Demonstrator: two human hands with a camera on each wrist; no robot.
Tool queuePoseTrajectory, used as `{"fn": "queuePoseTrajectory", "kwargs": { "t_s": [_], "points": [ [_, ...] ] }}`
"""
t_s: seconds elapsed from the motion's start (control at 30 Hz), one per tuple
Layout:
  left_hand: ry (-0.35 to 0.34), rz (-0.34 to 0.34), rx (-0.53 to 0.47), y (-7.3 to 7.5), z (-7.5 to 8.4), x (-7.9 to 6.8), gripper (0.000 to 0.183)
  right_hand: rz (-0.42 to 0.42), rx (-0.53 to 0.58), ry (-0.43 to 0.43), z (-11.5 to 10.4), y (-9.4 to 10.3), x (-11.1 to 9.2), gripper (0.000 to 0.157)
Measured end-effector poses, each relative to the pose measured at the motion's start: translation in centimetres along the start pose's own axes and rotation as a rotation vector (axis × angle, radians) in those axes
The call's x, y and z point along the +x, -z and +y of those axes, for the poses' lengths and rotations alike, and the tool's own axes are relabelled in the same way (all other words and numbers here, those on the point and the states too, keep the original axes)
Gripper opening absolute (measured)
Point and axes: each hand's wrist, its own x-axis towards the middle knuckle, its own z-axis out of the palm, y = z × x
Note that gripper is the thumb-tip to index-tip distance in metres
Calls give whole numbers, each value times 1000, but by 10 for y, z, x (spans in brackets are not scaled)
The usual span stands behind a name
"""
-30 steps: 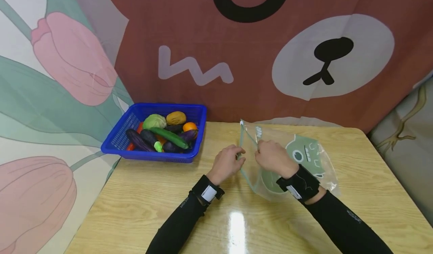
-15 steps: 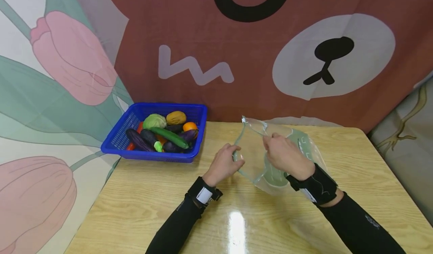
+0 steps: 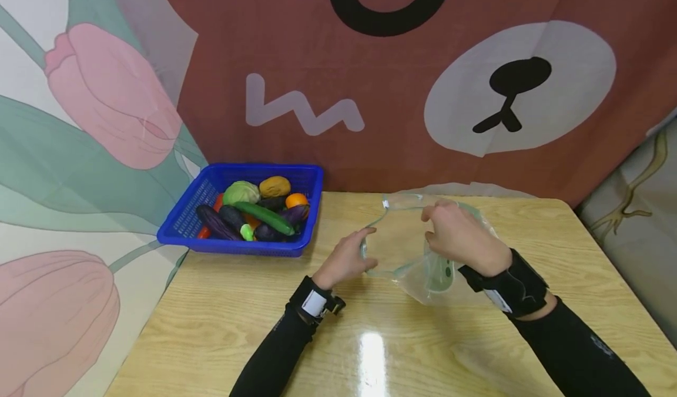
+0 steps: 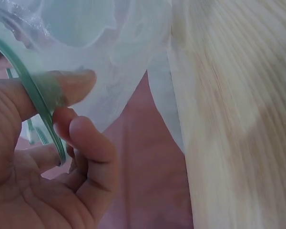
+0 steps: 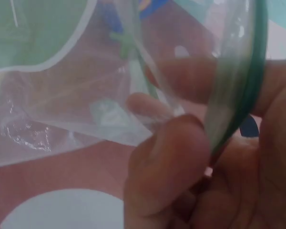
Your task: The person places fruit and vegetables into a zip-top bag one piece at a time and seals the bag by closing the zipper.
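A clear zip bag (image 3: 418, 285) with a green cartoon print lies on the table, its green-edged mouth spread wide toward the left. My left hand (image 3: 344, 259) holds the left edge of that mouth. In the left wrist view, the green zip strip (image 4: 35, 98) crosses the hand, with one finger behind the plastic and others curled outside. On the opposite side, my right hand (image 3: 465, 238) grips the other edge and covers part of the print. The right wrist view has the green strip (image 5: 250, 90) running between thumb and fingers, with fingertips showing through the plastic.
A blue basket (image 3: 171, 224) stands at the back left of the wooden table (image 3: 211, 326). In it are a cabbage (image 3: 241, 193), a cucumber (image 3: 264, 217), an orange (image 3: 297, 199), several eggplants and other produce. A printed cloth (image 3: 391, 144) hangs behind the table.
My right hand has moved right and slightly up, drawing its edge of the bag away from the left hand. The bag's mouth has widened; my left hand has shifted only slightly left.
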Motion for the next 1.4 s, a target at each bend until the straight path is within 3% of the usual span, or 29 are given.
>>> {"fn": "queuePoseTrajectory", "kwargs": {
  "t_s": [0.27, 0.57, 0.87, 1.1, 1.4],
  "points": [
    [-19, -25, -84, -1, -9, 5, 66, -71, 35, -27, 2, 13, 0, 31],
    [-116, -35, -130, 0, -2, 9, 57, -45, 42, -18, 3, -2, 7, 29],
    [-194, 6, -132, 7, 2, 8, 53, -25, 50, 35, 1, -16, 11, 29],
    [-158, -1, -121, 31, 8, -2, 64, -1, 62, 34, 1, -19, 9, 29],
    [-286, 83, -69, 90, 8, -26, 55, 20, 64, 52, 1, -20, 8, 30]
  ]
}}
